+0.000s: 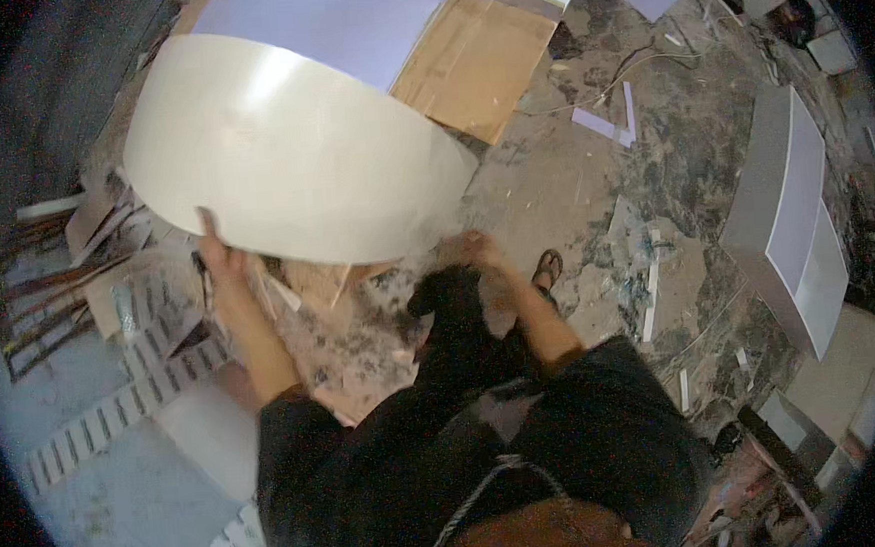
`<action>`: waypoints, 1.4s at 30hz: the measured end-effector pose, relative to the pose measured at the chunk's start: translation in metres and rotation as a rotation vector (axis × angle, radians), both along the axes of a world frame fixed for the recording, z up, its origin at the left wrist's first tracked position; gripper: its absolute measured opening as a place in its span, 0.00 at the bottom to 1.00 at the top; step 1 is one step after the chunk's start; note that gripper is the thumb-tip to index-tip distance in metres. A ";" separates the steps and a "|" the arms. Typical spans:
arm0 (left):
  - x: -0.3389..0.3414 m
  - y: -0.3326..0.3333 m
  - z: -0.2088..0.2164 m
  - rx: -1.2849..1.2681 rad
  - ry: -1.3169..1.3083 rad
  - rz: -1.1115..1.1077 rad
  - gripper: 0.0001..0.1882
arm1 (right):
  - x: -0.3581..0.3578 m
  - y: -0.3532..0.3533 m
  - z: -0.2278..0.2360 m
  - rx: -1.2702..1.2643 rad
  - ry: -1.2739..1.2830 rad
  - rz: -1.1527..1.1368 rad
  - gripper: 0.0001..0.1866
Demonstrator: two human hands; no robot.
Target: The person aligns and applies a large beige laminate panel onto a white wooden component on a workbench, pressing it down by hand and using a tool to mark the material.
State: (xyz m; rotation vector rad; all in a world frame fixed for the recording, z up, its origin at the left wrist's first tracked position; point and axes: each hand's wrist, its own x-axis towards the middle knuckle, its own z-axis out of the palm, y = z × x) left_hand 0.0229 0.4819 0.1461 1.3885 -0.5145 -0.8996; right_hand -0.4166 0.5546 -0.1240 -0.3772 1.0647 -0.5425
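A large cream-white panel [280, 153] with a glossy face is tilted in front of me, its far side overlapping a lilac board [332, 24] and a brown wooden board [480, 60]. My left hand [221, 259] grips the panel's near edge at the left, thumb on top and the other fingers hidden beneath. At the panel's blurred near right corner is my right hand [468, 250]. Motion smears its fingers, and whether it touches the panel cannot be made out.
Lilac offcut strips [609, 128] lie on the stained floor at the right. Beyond them stands a folded-looking grey and lilac panel piece [790, 222]. Scrap wood [104, 219] is heaped at the left, near a slotted white strip [116, 419]. My sandalled foot [549, 267] is on the floor.
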 end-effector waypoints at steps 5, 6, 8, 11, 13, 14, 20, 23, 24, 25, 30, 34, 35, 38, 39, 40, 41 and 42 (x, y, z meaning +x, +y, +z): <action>-0.112 0.112 -0.060 0.022 -0.006 0.156 0.30 | -0.194 -0.022 0.059 -0.344 0.503 -0.117 0.17; -0.125 0.144 -0.072 -0.044 0.045 0.149 0.31 | -0.203 -0.046 0.093 -0.464 0.568 -0.139 0.17; -0.238 0.138 -0.035 0.223 -0.306 -0.099 0.28 | -0.238 -0.109 0.145 -0.690 0.639 -0.181 0.19; -0.310 0.159 -0.010 0.160 -0.103 -0.048 0.28 | -0.152 -0.182 0.264 -1.084 0.487 -0.071 0.25; -0.350 0.164 -0.025 0.071 0.140 -0.001 0.28 | -0.118 -0.235 0.263 -1.207 0.491 0.215 0.30; -0.365 0.161 -0.034 0.042 0.215 0.015 0.28 | -0.119 -0.255 0.256 -1.230 0.504 0.228 0.30; -0.359 0.138 -0.054 -0.088 0.374 0.155 0.29 | -0.076 -0.301 0.260 -1.064 0.621 0.596 0.25; -0.314 0.123 -0.062 -0.097 0.363 0.263 0.29 | -0.050 -0.286 0.264 -0.998 0.505 0.538 0.17; -0.299 0.107 -0.064 -0.110 0.361 0.289 0.29 | -0.056 -0.287 0.271 -0.936 0.385 0.535 0.15; -0.282 0.097 -0.064 -0.119 0.351 0.318 0.30 | -0.059 -0.283 0.274 -0.862 0.250 0.534 0.14; -0.232 0.075 -0.062 -0.175 0.306 0.436 0.31 | -0.077 -0.245 0.262 -0.813 0.192 0.603 0.16; -0.255 0.114 -0.049 -0.177 0.331 0.399 0.32 | -0.111 -0.227 0.267 -1.007 0.240 0.471 0.16; -0.272 0.128 -0.047 -0.174 0.352 0.356 0.32 | -0.123 -0.225 0.273 -0.977 0.258 0.475 0.15; -0.357 0.153 -0.044 -0.240 0.496 0.180 0.33 | -0.153 -0.216 0.285 -1.078 0.279 0.160 0.13; -0.387 0.158 -0.039 -0.282 0.545 0.131 0.33 | -0.163 -0.217 0.292 -1.091 0.304 0.078 0.12; -0.416 0.162 -0.035 -0.333 0.593 0.091 0.33 | -0.178 -0.220 0.297 -1.102 0.331 -0.005 0.11; -0.443 0.165 -0.030 -0.401 0.639 0.067 0.34 | -0.193 -0.222 0.289 -1.058 0.262 -0.074 0.11; -0.466 0.161 -0.028 -0.483 0.703 0.062 0.34 | -0.217 -0.230 0.280 -1.029 0.221 -0.144 0.11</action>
